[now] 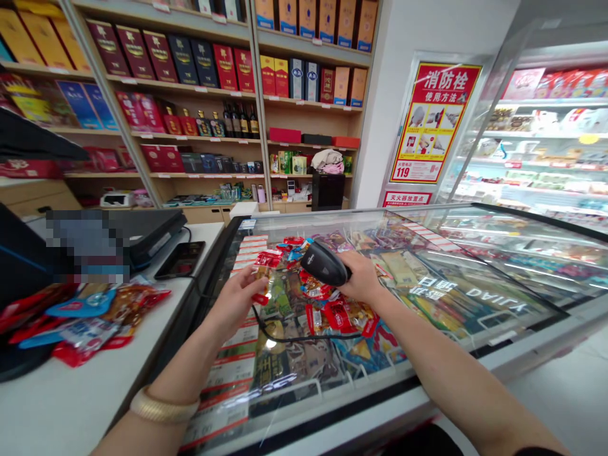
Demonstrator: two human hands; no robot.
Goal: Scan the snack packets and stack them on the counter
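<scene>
My right hand (360, 277) is wrapped round the grip of a black barcode scanner (325, 262), its head tilted up and to the left. Between the thumb and fingers of my left hand (241, 295) is a small red and brown snack packet (262, 286). Several red snack packets (338, 315) lie loose on the glass lid of the freezer (304, 373), around and below the scanner. More red and blue packets (291, 248) sit just behind it. The scanner's black cable (304, 340) loops across the glass below both hands.
On the white counter (114, 380) at left lies a pile of snack packets (90, 313). A phone (180, 260) rests near the counter's edge, beside a black device (147, 231). Shelves of boxed bottles (190, 60) stand behind; a lit cooler (551, 133) is at right.
</scene>
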